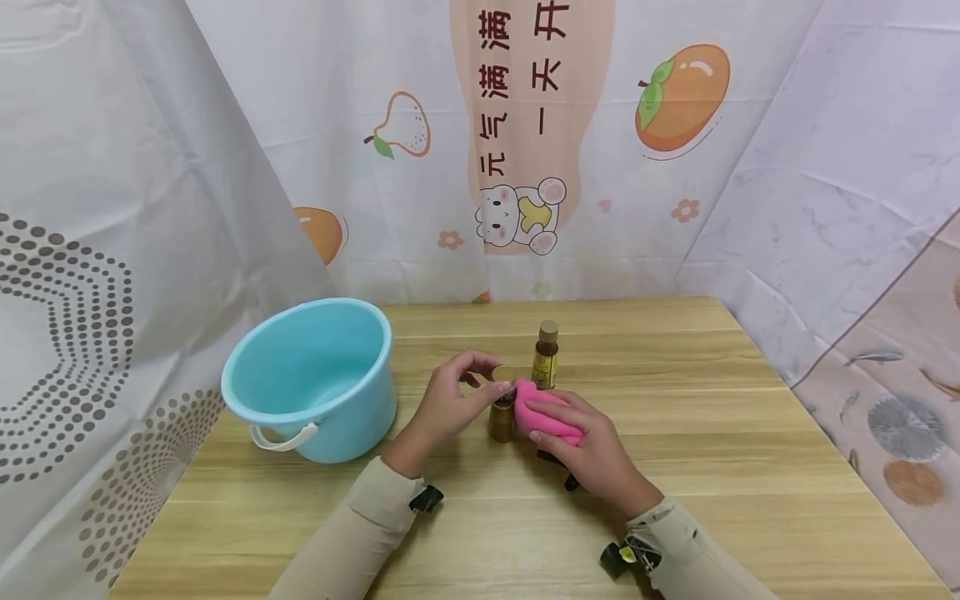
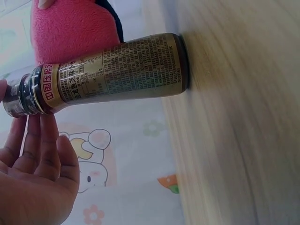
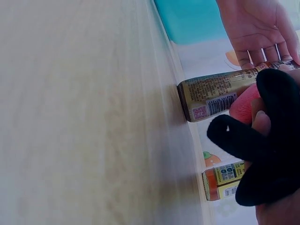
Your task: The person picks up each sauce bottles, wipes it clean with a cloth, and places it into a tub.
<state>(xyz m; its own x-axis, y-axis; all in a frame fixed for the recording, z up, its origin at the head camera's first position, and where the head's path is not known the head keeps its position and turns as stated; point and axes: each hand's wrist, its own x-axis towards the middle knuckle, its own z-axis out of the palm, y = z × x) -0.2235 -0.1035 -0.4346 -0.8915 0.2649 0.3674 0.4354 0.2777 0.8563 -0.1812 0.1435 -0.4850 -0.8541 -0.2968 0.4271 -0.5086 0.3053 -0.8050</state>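
Observation:
A sesame oil bottle (image 2: 122,70) with a gold, closely printed label stands upright on the table. My left hand (image 1: 455,398) pinches it at the capped neck, thumb on one side and fingertips on the other. My right hand (image 1: 592,446) grips a soft pink plush cloth (image 1: 547,417), pressed up against the bottle's upper side. Black rounded flaps (image 3: 239,138) hang from the cloth in the right wrist view and hide part of that hand. Just behind the cloth stands a second bottle (image 1: 546,362), dark with a yellow label and a brown cap.
A light blue bucket (image 1: 360,417) with a white handle stands at the table's left. The wooden table (image 1: 712,467) runs back to a printed curtain (image 1: 420,217), and more curtains hang on both sides.

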